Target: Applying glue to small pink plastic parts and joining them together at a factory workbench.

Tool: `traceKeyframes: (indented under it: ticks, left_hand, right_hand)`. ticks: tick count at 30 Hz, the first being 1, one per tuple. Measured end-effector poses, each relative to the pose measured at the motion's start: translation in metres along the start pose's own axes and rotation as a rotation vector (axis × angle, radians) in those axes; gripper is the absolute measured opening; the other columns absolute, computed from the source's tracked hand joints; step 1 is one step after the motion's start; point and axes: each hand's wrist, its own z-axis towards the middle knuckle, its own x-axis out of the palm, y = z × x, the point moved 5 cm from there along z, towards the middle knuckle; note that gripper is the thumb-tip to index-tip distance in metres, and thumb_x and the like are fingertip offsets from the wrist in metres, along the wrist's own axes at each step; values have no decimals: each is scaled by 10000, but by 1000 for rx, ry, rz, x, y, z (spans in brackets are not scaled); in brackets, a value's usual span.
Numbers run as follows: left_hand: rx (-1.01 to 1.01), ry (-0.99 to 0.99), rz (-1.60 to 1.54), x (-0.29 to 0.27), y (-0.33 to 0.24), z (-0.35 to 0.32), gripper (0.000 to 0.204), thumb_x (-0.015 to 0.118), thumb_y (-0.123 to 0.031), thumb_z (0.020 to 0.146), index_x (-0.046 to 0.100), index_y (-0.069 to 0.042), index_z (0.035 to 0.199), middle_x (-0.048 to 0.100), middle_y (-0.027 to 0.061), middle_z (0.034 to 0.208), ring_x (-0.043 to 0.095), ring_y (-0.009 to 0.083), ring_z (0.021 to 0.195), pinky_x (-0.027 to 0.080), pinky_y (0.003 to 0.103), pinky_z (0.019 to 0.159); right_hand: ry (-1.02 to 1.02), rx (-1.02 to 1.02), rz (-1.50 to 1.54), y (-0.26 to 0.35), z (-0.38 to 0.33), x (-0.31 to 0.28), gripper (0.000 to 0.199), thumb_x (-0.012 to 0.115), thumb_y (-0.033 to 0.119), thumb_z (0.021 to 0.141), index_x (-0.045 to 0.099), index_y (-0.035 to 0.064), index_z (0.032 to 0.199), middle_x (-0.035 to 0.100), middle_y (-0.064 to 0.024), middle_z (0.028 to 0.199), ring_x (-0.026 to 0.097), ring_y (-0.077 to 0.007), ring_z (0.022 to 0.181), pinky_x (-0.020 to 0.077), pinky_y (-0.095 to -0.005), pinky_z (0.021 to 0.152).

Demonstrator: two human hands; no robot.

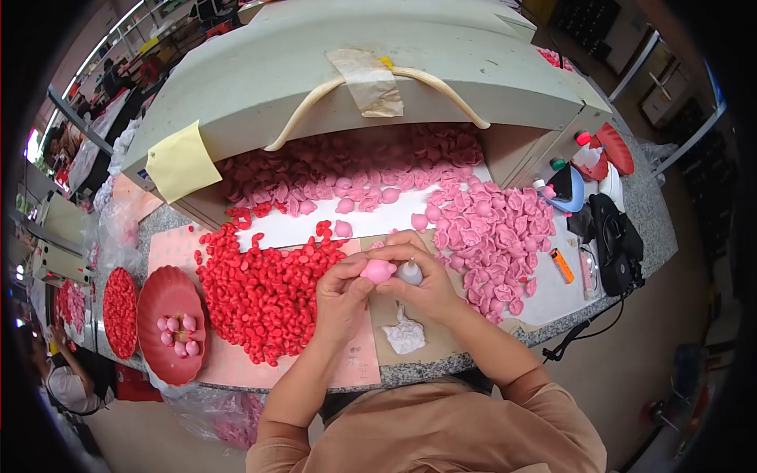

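Note:
Near the front of the table, my two hands are together around a small pink rounded plastic piece [378, 271]. My left hand [339, 301] is closed on it, thumb against its lower side. My right hand [432, 285] is closed on a small whitish squeeze bottle [410, 273] with a thin needle-like tip, and its fingertips also reach the pink piece. Just below the hands lies a crumpled white tissue [405, 334]. To the left spreads a heap of small red pieces [264, 296]; to the right is a heap of pink petal-shaped pieces [493, 240].
A grey hooded metal box [441, 63] stands behind the heaps, with more pink pieces inside. At left is a red scalloped tray [169, 288] holding several pink pieces. An orange lighter [561, 266], a black bag [615, 240] and a bottle with a red cap [586, 150] are at right.

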Motion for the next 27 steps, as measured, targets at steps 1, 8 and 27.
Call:
traceKeyframes:
  ticks: [1, 8, 27]
  left_hand:
    - [33, 16, -46, 2, 0, 0, 215, 653, -27, 812, 598, -70, 1016, 545, 71, 1124, 550, 215, 1056, 462, 341, 905]
    - [-15, -69, -66, 2, 3, -6, 214, 670, -89, 813, 591, -80, 1011, 533, 54, 1116, 548, 201, 1033, 458, 347, 908]
    - [46, -56, -82, 9, -3, -3, 184, 643, -122, 840, 618, -121, 1022, 555, 54, 1055, 578, 225, 959, 522, 316, 723]
  right_hand:
    - [-28, -39, 92, 0, 0, 3, 353, 709, 115, 759, 587, 28, 1079, 549, -74, 1091, 491, -188, 1056, 383, -312, 913]
    - [-8, -111, 1, 10, 1, 4, 319, 672, 115, 791, 564, 10, 1073, 563, -101, 1088, 515, -211, 1045, 402, -337, 903]
    - [-63, 193, 501, -7, -4, 16, 232, 639, 124, 841, 591, 54, 1057, 538, -91, 1196, 532, -156, 1010, 432, -309, 860]
